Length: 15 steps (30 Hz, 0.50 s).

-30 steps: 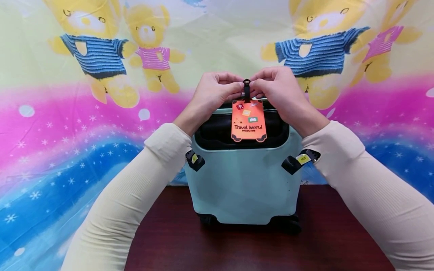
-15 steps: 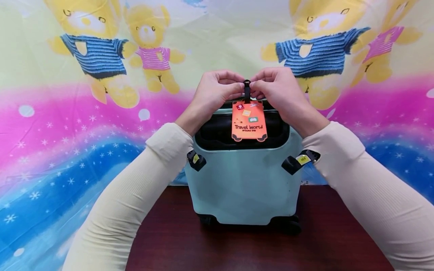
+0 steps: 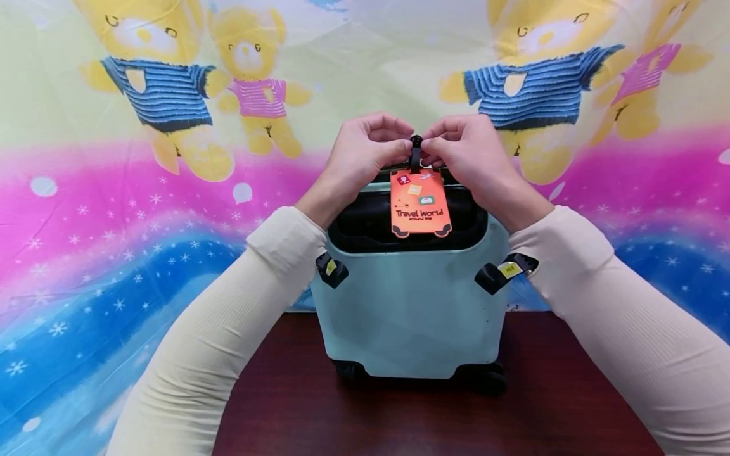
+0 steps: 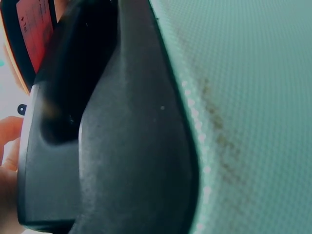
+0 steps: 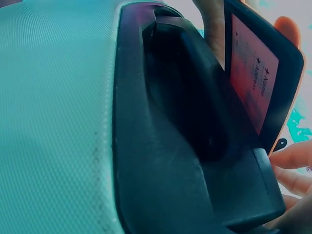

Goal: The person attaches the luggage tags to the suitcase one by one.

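An orange luggage tag [image 3: 421, 206] printed "Travel World" hangs from its black strap [image 3: 416, 158] at the top of a mint-green suitcase [image 3: 410, 310]. My left hand [image 3: 362, 149] holds the strap's upper end from the left, thumb against it and the index finger arched above. From the right, my right hand [image 3: 470, 149] pinches the same end between thumb and fingers. The suitcase's black handle [image 4: 48, 185] crosses behind the tag. In the right wrist view, the tag's back [image 5: 256, 73] shows a name and address card. The strap's far side is hidden by the fingers.
The suitcase stands upright on a dark red-brown table [image 3: 410, 424], its black wheels [image 3: 490, 382] at the base. A cloth backdrop [image 3: 365, 57] with printed bears hangs close behind. Black wrist straps [image 3: 509, 271] sit below both cuffs.
My left index finger has lifted slightly away from the strap's top. The tag has shifted a tiny bit to the right. My right hand stays at the strap.
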### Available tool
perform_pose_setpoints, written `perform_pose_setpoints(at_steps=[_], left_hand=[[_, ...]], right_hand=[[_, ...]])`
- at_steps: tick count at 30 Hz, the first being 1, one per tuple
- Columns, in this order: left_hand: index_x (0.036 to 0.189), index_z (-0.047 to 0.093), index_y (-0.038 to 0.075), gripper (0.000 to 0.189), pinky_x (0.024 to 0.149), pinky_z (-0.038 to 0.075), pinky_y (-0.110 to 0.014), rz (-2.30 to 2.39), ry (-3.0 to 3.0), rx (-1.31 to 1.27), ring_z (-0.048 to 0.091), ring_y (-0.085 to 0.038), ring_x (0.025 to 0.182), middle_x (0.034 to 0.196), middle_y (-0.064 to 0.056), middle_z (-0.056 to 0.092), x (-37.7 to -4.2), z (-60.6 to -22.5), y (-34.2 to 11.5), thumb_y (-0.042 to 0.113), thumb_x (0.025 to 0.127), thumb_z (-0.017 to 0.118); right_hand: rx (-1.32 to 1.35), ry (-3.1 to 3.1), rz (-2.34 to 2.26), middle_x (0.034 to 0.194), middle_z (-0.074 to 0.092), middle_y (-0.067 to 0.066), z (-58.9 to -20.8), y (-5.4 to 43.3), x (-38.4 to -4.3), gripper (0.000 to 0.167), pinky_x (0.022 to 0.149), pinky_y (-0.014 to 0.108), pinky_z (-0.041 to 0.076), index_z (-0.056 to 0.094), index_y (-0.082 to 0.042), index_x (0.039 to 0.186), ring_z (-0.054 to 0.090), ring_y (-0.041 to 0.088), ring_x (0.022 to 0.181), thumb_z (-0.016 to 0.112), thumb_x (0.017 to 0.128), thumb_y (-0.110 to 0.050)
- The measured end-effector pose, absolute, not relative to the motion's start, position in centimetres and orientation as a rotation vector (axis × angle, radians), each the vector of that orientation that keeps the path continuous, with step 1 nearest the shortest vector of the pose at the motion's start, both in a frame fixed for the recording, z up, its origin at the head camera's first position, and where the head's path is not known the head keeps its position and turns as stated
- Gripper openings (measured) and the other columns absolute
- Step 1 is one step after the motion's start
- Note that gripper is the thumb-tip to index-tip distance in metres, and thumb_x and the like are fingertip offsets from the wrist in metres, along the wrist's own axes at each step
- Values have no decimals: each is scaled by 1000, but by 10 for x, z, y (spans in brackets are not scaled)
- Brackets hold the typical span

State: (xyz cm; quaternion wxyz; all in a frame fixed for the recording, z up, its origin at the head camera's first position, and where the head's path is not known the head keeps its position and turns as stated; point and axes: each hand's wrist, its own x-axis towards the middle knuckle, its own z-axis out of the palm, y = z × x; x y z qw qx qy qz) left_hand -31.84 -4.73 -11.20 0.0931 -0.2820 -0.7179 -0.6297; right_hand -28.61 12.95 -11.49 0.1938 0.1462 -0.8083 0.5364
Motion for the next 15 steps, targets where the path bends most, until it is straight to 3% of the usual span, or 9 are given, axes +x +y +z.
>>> perform_pose_setpoints(at_steps=[6, 15], left_hand=[[109, 77, 4, 15, 91, 60, -30, -1704, -2201, -897, 75, -18, 99, 104, -10, 78, -317, -111, -49, 3, 94, 75], [103, 78, 4, 8, 88, 63, -28, -1697, -2198, -865, 77, -18, 93, 101, -12, 79, -315, -110, -48, 5, 95, 75]], right_hand=[[432, -2244, 1498, 83, 74, -6, -117, 129, -286, 22, 77, 17, 57, 74, 3, 115, 70, 9, 80, 62, 105, -13], [405, -2243, 1462, 80, 73, -7, -117, 126, -285, 22, 73, 19, 56, 74, 2, 112, 67, 10, 81, 61, 104, -13]])
